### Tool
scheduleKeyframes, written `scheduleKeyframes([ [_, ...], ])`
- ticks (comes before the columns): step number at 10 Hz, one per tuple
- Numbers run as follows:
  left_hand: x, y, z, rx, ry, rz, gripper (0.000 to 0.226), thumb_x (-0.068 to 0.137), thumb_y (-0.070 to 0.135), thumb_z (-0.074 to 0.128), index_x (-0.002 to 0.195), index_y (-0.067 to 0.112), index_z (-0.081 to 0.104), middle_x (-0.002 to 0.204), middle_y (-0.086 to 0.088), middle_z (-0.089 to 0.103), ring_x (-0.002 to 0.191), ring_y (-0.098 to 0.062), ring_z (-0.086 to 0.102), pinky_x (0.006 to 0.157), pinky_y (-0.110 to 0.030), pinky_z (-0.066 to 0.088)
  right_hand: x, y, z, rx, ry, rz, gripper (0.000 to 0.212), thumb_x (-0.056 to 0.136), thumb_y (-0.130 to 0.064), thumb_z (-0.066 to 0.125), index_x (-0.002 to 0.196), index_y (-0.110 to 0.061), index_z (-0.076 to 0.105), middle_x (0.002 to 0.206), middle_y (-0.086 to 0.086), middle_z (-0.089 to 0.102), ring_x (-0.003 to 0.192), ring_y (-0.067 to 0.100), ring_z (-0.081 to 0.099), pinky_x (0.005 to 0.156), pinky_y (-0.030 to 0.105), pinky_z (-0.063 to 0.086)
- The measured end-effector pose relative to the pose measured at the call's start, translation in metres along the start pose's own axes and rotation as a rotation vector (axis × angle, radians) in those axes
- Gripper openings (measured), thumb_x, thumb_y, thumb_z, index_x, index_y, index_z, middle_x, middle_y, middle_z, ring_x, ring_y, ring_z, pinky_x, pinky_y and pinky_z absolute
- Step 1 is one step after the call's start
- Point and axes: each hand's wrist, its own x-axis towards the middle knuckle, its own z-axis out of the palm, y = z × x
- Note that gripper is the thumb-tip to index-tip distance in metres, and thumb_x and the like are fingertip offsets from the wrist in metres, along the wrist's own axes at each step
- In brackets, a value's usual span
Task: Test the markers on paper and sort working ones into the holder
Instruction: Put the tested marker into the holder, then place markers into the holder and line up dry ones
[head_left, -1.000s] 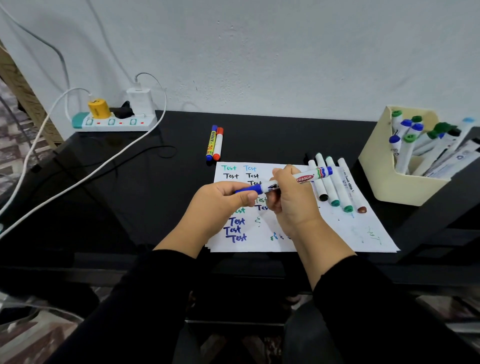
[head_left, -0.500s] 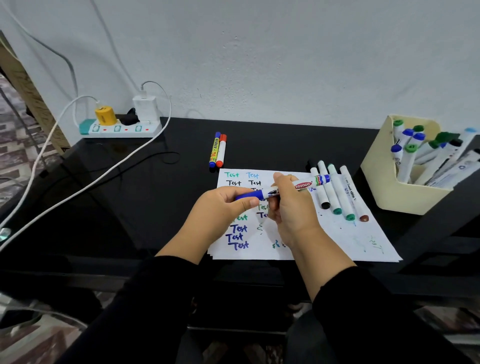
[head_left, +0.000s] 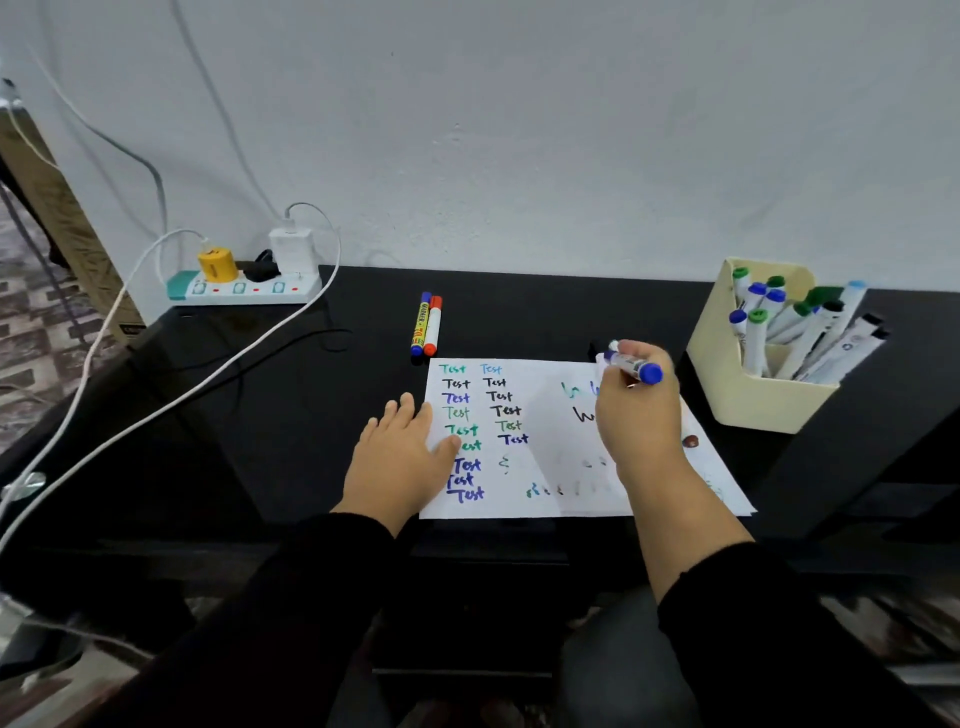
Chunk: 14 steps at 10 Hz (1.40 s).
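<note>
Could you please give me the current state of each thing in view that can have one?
left hand: open, flat on the paper's left edge
right hand: grips the blue marker
blue marker: held above the paper, cap end up
paper: flat, covered in test words
holder: upright, filled with markers
power strip: plugs inserted

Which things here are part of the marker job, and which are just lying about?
Job:
- blue marker, gripped by the right hand
- paper, pressed flat by the left hand
- holder with sorted markers
- two markers beyond the paper

Lying about:
- power strip with chargers
- white cable
</note>
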Motion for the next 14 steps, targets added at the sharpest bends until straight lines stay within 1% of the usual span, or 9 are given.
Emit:
scheduleKeyframes([
  [2, 0.001, 0.002, 0.000, 0.030, -0.006, -0.006, 0.064, 0.097, 0.051, 0.023, 0.150, 0.016, 0.012, 0.158, -0.006, 0.003, 0.145, -0.020, 0.003, 0.117, -0.037, 0.005, 0.004, 0.000, -0.031, -0.219, 0.278, -0.110, 0.050, 0.085, 0.009, 0.045, 0.132, -0.007, 0.039, 0.136, 0.015, 0.032, 0.120, 0.028, 0.039, 0.094, 0.030, 0.040],
  [3, 0.000, 0.003, -0.002, 0.028, -0.009, -0.006, 0.064, 0.097, 0.051, 0.022, 0.150, 0.016, 0.012, 0.158, -0.005, 0.003, 0.145, -0.020, 0.003, 0.117, -0.037, 0.005, 0.014, 0.003, -0.040, -0.316, 0.317, -0.134, 0.054, 0.083, 0.010, 0.046, 0.133, -0.006, 0.035, 0.139, 0.019, 0.028, 0.123, 0.033, 0.035, 0.098, 0.035, 0.038],
  [4, -0.002, 0.004, -0.002, 0.037, -0.018, -0.011, 0.064, 0.097, 0.050, 0.021, 0.150, 0.017, 0.011, 0.158, -0.005, 0.003, 0.145, -0.020, 0.003, 0.117, -0.037, 0.004, 0.024, 0.006, -0.050, -0.410, 0.323, -0.121, 0.050, 0.086, 0.006, 0.044, 0.134, -0.004, 0.034, 0.141, 0.020, 0.028, 0.123, 0.035, 0.035, 0.094, 0.032, 0.034],
  [6, -0.003, 0.005, -0.004, 0.038, -0.018, -0.007, 0.063, 0.097, 0.050, 0.022, 0.150, 0.017, 0.010, 0.158, -0.005, 0.002, 0.145, -0.020, 0.002, 0.117, -0.036, 0.004, 0.053, 0.018, -0.063, -0.628, 0.240, -0.051, 0.041, 0.097, -0.007, 0.040, 0.135, 0.005, 0.032, 0.143, 0.025, 0.031, 0.129, 0.037, 0.035, 0.105, 0.038, 0.030],
  [9, 0.001, 0.007, -0.005, 0.069, -0.041, -0.035, 0.064, 0.097, 0.051, 0.022, 0.150, 0.018, 0.009, 0.158, -0.004, 0.001, 0.145, -0.019, 0.002, 0.117, -0.037, 0.005, 0.082, 0.021, -0.076, -0.748, 0.123, 0.120, 0.058, 0.096, -0.011, 0.049, 0.143, 0.008, 0.021, 0.149, 0.025, 0.026, 0.134, 0.036, 0.034, 0.107, 0.040, 0.032],
  [10, 0.000, 0.007, -0.005, 0.072, -0.048, -0.038, 0.064, 0.097, 0.051, 0.022, 0.150, 0.018, 0.009, 0.158, -0.004, 0.001, 0.145, -0.019, 0.002, 0.117, -0.037, 0.005, 0.080, 0.022, -0.075, -0.636, 0.172, 0.086, 0.055, 0.094, -0.010, 0.050, 0.140, 0.003, 0.022, 0.144, 0.025, 0.033, 0.128, 0.039, 0.040, 0.103, 0.044, 0.038],
  [12, 0.000, 0.007, -0.006, 0.057, -0.057, -0.040, 0.064, 0.097, 0.051, 0.022, 0.150, 0.018, 0.008, 0.158, -0.003, 0.000, 0.145, -0.018, 0.001, 0.117, -0.036, 0.004, 0.063, 0.019, -0.068, -0.481, 0.241, 0.095, 0.050, 0.095, -0.010, 0.049, 0.136, -0.001, 0.022, 0.136, 0.021, 0.042, 0.117, 0.036, 0.050, 0.082, 0.036, 0.043],
  [13, -0.001, 0.007, -0.006, 0.048, -0.048, -0.032, 0.064, 0.097, 0.051, 0.022, 0.150, 0.018, 0.009, 0.158, -0.003, 0.001, 0.145, -0.018, 0.002, 0.117, -0.036, 0.004, 0.055, 0.020, -0.061, -0.410, 0.206, 0.123, 0.046, 0.094, -0.015, 0.046, 0.134, -0.001, 0.026, 0.128, 0.022, 0.047, 0.111, 0.038, 0.053, 0.085, 0.037, 0.046],
  [14, 0.000, 0.006, -0.006, 0.041, -0.057, -0.036, 0.065, 0.097, 0.051, 0.022, 0.150, 0.018, 0.008, 0.158, -0.003, 0.000, 0.145, -0.018, 0.001, 0.117, -0.036, 0.004, 0.047, 0.019, -0.056, -0.390, 0.100, 0.071, 0.037, 0.091, -0.027, 0.043, 0.117, 0.000, 0.042, 0.110, 0.020, 0.055, 0.095, 0.038, 0.057, 0.085, 0.047, 0.050],
])
